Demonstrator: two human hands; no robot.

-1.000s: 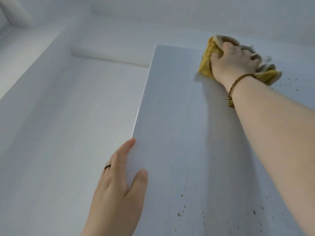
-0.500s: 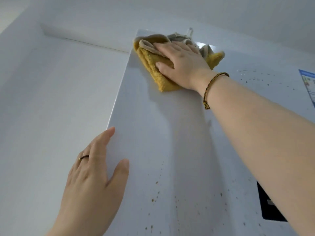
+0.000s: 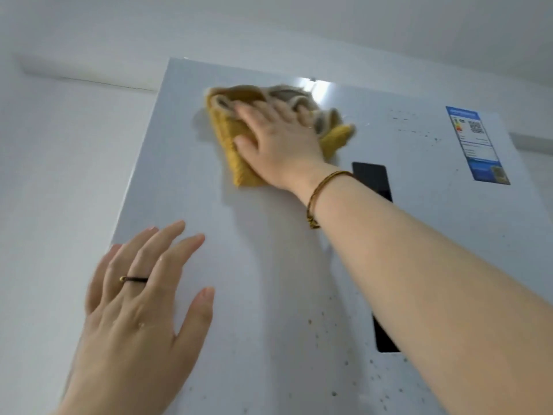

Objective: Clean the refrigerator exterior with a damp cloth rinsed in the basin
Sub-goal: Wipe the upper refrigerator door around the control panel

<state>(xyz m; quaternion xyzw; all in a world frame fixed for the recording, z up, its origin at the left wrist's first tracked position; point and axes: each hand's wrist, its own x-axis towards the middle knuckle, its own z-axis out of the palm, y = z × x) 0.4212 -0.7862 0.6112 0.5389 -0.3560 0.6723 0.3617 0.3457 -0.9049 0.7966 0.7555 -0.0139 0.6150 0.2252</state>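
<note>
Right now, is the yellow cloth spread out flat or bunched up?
Bunched up. The yellow cloth shows thick folds and rolled edges around the right hand, which presses it with straight fingers against the refrigerator door.

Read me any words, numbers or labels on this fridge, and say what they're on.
Blue sticker on the refrigerator door, upper right: printed lines and a code square, all too small and blurred to read.
Black panel on the door: no text shows.

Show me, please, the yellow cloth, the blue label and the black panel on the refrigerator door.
yellow cloth [image 3: 236, 169]: head view, on its lower yellow fold.
blue label [image 3: 477, 145]: head view, on the middle of the sticker.
black panel [image 3: 372, 179]: head view, on its upper end.
</note>
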